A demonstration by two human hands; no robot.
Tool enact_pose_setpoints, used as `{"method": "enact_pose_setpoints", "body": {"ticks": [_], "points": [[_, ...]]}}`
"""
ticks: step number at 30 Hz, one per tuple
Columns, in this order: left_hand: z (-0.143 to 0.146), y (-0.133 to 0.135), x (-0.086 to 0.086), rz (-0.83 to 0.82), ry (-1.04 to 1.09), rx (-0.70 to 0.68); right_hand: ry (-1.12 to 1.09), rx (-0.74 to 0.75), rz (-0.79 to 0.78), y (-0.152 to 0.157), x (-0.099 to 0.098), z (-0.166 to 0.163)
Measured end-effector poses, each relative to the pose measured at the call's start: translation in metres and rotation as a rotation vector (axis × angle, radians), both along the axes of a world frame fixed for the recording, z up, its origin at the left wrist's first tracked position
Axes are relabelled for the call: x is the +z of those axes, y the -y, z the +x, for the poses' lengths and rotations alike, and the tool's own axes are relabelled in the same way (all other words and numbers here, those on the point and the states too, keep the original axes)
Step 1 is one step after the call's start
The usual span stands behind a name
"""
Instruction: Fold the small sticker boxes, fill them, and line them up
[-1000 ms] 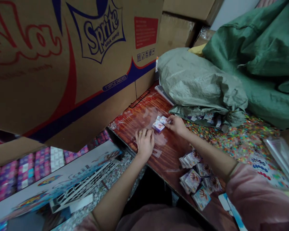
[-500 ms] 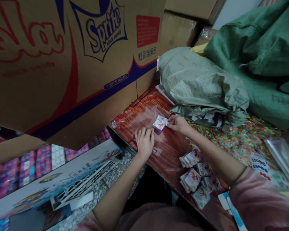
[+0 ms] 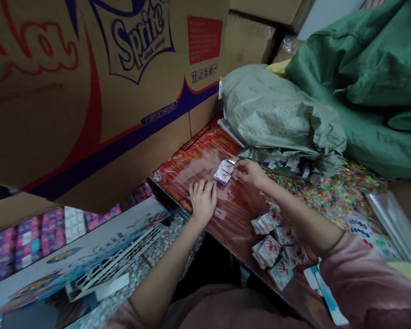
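Observation:
My left hand rests palm down on a clear plastic sheet on the red-brown wooden table, its fingers curled a little. My right hand pinches the edge of a small stack of purple-and-white packets lying just beyond the left hand's fingertips. A pile of similar small packets with hand prints lies on the table under my right forearm.
A large Sprite carton looms at the left. Grey-green and dark green sacks fill the back right. Loose colourful candies cover the table's right side. A box of pink-purple packs sits lower left.
My right hand has pushed the small packets a little to the left, nearer the left hand. The left hand stays on the plastic sheet.

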State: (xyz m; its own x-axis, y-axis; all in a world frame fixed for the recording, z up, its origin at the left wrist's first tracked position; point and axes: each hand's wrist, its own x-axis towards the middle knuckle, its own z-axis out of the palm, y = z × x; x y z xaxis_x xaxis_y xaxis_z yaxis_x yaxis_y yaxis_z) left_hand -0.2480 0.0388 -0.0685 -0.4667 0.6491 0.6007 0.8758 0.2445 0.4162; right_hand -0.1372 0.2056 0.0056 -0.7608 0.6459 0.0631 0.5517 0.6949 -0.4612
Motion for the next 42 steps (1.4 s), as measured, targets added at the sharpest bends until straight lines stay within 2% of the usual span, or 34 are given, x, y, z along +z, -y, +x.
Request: {"method": "enact_pose_setpoints", "body": {"ticks": [2, 5, 8, 12, 17, 22, 26, 30, 34, 39, 42], "points": [[0.0, 0.0, 0.0, -0.001, 0.01, 0.002, 0.029, 0.109, -0.065, 0.005, 0.02, 0.022], [-0.001, 0.0, -0.001, -0.002, 0.031, -0.004, 0.108, 0.423, -0.247, 0.017, 0.05, 0.063], [0.0, -0.001, -0.002, -0.017, 0.045, -0.009, 0.283, 0.578, -0.281, 0.032, 0.066, 0.099], [0.0, -0.001, -0.002, -0.032, 0.043, -0.001, 0.475, 0.528, -0.18, 0.049, 0.058, 0.126], [0.001, -0.001, -0.004, -0.038, 0.031, 0.013, 0.476, 0.512, -0.15, 0.058, 0.041, 0.134], [0.003, -0.001, -0.002, -0.035, 0.027, 0.031, 0.442, 0.478, -0.088, 0.059, 0.04, 0.132], [0.003, 0.0, -0.001, -0.026, 0.04, 0.036, 0.549, 0.52, -0.051, 0.061, 0.039, 0.128], [0.002, 0.001, -0.002, -0.034, 0.056, 0.033, 0.512, 0.443, 0.038, 0.059, 0.042, 0.118], [0.003, 0.002, -0.001, -0.034, 0.046, 0.051, 0.32, 0.309, 0.024, 0.055, 0.035, 0.086], [0.004, 0.004, 0.002, 0.003, 0.049, 0.074, 0.25, 0.271, 0.075, 0.062, 0.004, 0.026], [0.004, 0.005, 0.003, 0.021, 0.069, 0.081, 0.218, 0.239, 0.116, 0.07, -0.01, 0.001]]}}
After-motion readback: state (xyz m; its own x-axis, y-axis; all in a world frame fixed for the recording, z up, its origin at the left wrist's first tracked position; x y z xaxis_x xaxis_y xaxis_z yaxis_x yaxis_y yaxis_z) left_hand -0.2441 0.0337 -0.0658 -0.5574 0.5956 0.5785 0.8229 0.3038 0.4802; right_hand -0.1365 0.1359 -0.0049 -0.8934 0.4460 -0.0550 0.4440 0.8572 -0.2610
